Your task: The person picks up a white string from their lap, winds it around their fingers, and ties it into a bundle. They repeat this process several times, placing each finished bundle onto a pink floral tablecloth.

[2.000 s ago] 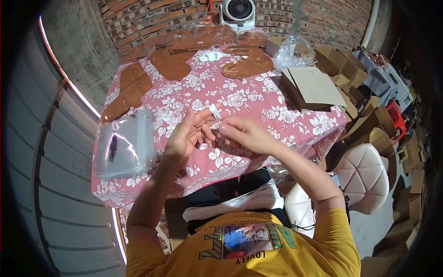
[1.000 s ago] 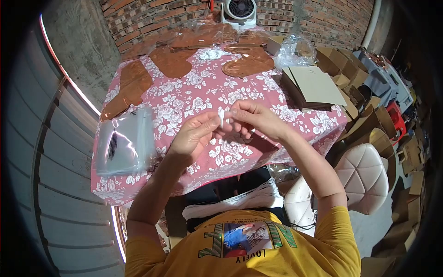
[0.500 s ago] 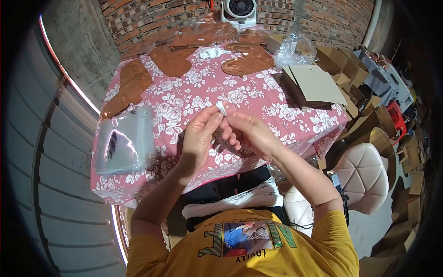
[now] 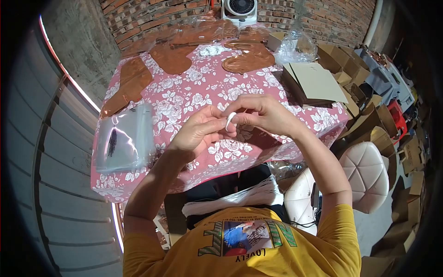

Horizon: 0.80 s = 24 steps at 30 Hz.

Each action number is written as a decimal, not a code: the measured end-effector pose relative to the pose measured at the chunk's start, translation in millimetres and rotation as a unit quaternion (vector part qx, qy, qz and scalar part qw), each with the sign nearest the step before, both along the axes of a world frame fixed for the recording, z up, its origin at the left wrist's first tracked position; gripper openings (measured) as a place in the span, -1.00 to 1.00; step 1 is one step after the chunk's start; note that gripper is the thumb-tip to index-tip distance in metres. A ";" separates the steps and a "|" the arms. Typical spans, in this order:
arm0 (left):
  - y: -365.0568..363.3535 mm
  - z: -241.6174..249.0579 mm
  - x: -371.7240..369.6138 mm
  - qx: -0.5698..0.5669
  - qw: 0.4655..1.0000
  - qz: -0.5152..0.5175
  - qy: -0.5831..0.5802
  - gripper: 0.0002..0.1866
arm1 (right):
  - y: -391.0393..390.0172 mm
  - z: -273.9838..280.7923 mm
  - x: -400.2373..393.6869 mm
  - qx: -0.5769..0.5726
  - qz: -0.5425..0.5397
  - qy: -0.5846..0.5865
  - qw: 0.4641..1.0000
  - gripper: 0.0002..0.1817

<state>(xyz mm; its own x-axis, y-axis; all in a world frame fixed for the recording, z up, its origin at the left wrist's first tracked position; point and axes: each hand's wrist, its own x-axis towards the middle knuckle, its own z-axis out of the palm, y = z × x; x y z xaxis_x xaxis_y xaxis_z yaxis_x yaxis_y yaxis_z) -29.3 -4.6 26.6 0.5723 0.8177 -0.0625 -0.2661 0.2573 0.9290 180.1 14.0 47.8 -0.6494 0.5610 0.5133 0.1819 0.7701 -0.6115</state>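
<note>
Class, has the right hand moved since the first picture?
Yes: the right hand has moved forward, farther from the near edge of the floral tablecloth.

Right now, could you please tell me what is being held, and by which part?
The left hand and right hand hold a small white cord coil from opposite sides; the exact grip points are partly hidden.

Left hand [image 4: 197,133]: pinching | right hand [image 4: 273,115]: pinching, close beside left | forearms [image 4: 318,161]: converging forward
</note>
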 end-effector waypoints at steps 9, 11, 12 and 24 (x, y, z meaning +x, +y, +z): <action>-1.6 -13.5 2.2 0.039 0.996 0.019 -0.075 -0.81 | -8.5 -5.8 -2.2 0.019 -0.133 -0.015 0.991 -0.90; -2.7 -13.3 4.4 0.034 0.996 0.013 -0.084 -0.78 | -6.6 -8.1 -1.9 0.050 -0.146 -0.007 0.988 -0.91; -3.5 -12.8 5.2 0.028 0.995 0.006 -0.092 -0.76 | -6.1 -8.2 -1.7 0.050 -0.145 -0.008 0.988 -0.91; -4.2 -6.3 4.3 0.051 0.993 0.028 -0.098 -0.56 | -12.2 -1.4 -0.3 0.152 -0.115 -0.010 0.982 -0.88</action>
<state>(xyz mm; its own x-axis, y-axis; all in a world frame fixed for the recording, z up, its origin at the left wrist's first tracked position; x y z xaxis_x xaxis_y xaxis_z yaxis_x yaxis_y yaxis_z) -25.0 -8.7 20.4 0.5182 0.8452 0.1304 -0.4553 0.1435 0.8787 179.8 1.7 46.4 -0.5348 0.5169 0.6685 0.3818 0.8535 -0.3546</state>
